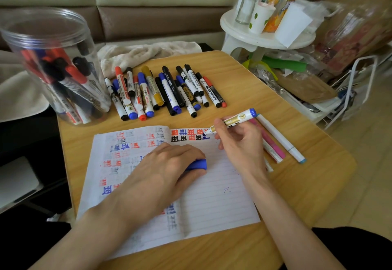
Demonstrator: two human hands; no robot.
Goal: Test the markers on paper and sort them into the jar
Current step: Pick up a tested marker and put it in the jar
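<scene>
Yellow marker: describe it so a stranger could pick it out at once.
On the wooden table, loose markers lie in a row right of the clear jar. The yellow marker alone has mustard ends; neighbours are blue, red or black.

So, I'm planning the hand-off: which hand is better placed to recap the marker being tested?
Left. The left hand grips the blue cap over the notebook, while the right hand holds the marker, tip on the page.
</scene>
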